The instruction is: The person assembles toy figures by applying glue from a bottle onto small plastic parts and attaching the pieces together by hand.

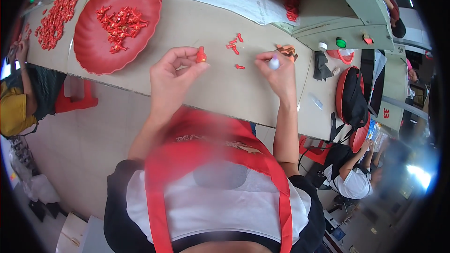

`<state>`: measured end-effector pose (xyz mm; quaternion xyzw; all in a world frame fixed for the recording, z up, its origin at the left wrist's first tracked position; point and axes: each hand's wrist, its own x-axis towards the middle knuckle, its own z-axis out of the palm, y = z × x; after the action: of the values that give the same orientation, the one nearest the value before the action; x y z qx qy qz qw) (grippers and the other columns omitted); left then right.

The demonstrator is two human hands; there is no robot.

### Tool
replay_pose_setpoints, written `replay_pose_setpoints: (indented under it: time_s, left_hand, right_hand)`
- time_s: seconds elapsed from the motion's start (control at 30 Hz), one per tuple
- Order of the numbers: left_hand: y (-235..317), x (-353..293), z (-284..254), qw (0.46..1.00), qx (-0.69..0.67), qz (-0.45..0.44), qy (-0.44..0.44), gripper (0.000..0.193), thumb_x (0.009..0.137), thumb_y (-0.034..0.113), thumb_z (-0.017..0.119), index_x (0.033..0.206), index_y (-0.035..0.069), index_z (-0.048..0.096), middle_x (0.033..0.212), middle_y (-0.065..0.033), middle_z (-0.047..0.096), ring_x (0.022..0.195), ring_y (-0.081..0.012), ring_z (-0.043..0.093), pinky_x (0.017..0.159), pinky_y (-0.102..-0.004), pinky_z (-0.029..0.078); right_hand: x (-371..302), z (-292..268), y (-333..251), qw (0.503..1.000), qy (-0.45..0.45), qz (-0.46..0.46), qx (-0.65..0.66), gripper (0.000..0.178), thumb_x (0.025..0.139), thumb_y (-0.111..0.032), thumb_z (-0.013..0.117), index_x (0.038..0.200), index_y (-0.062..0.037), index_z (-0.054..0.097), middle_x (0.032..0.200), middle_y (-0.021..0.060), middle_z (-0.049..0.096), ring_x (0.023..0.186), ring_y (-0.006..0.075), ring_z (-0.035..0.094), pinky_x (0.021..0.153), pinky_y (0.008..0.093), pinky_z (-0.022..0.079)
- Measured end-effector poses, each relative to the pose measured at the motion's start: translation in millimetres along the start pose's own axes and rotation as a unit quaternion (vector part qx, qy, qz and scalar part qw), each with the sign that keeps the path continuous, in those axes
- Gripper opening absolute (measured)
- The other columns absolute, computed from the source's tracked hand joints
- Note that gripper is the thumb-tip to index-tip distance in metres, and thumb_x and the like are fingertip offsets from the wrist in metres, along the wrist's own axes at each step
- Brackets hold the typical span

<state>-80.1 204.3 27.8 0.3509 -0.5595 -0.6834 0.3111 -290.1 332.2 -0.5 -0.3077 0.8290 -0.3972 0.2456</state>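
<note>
Between the thumb and fingers of my left hand is a small red figurine with a gold-coloured patch low on it. My right hand pinches a white pen-like tool, seen nearly end-on, so its tip is hidden. Several little red pieces lie loose on the bench between my hands, with one red piece nearer my right fingers. Just beyond that hand rests an orange and dark brown object, partly covered by the hand. Both hands are above the pale bench.
A big red scalloped plate holds a heap of red figurines at left. More red figurines spread beyond it. White sheeting lies under the shelf. At right are a dark cloth and a black-and-red bag. People sit on both sides.
</note>
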Motion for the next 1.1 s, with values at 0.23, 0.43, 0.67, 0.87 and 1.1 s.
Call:
replay_pose_setpoints:
  time_s: [0.23, 0.43, 0.67, 0.87, 1.1]
  left_hand:
    - [5.7, -4.1, 14.4, 1.0, -0.006, 0.015, -0.019, 0.025, 0.075, -0.002, 0.068, 0.098, -0.006, 0.057, 0.089, -0.0075, 0.063, 0.079, -0.0071, 0.057, 0.068, -0.021, 0.051]
    - [2.1, -6.8, 22.5, 0.999, 0.011, 0.03, -0.025, 0.025, 0.074, 0.0, 0.069, 0.096, -0.006, 0.057, 0.089, -0.0085, 0.062, 0.079, -0.0094, 0.058, 0.068, -0.0236, 0.053]
    - [1.0, -6.9, 45.4, 0.987, 0.082, 0.132, -0.039, 0.025, 0.072, 0.002, 0.07, 0.094, -0.002, 0.059, 0.089, -0.0092, 0.062, 0.077, -0.0147, 0.062, 0.069, -0.0277, 0.054]
    - [6.8, -7.0, 55.2, 0.982, 0.096, 0.149, -0.073, 0.026, 0.073, -0.004, 0.068, 0.096, -0.003, 0.057, 0.092, -0.0069, 0.057, 0.083, -0.0121, 0.059, 0.073, -0.0262, 0.054]
    - [9.1, -6.8, 63.0, 0.961, 0.113, 0.251, -0.038, 0.027, 0.07, -0.002, 0.07, 0.094, -0.001, 0.058, 0.089, -0.0096, 0.059, 0.078, -0.0185, 0.065, 0.067, -0.0285, 0.057]
  right_hand:
    - [-17.3, 28.4, -19.1, 0.976, -0.019, -0.151, -0.158, 0.015, 0.072, -0.007, 0.066, 0.087, -0.0035, 0.065, 0.085, 0.0119, 0.062, 0.073, 0.0269, 0.061, 0.067, 0.0331, 0.047]
    - [-20.9, 11.2, -24.3, 0.982, -0.022, -0.171, -0.077, 0.017, 0.074, -0.002, 0.063, 0.091, -0.0011, 0.065, 0.081, 0.0098, 0.061, 0.068, 0.0176, 0.06, 0.063, 0.0284, 0.049]
    - [-55.2, -8.5, -60.7, 0.918, -0.038, -0.017, 0.394, 0.023, 0.079, 0.005, 0.056, 0.102, 0.0061, 0.057, 0.084, 0.0121, 0.059, 0.069, 0.0166, 0.058, 0.055, 0.0272, 0.051]
    - [-56.2, -10.6, -61.9, 0.9, -0.059, -0.015, 0.432, 0.016, 0.078, 0.005, 0.06, 0.094, 0.0053, 0.06, 0.09, 0.0107, 0.06, 0.071, 0.0155, 0.061, 0.06, 0.0246, 0.051]
    - [-56.7, -13.4, -51.9, 0.947, 0.003, -0.18, 0.268, 0.013, 0.076, 0.006, 0.063, 0.088, 0.0059, 0.061, 0.09, 0.0125, 0.059, 0.07, 0.0156, 0.061, 0.06, 0.0242, 0.053]
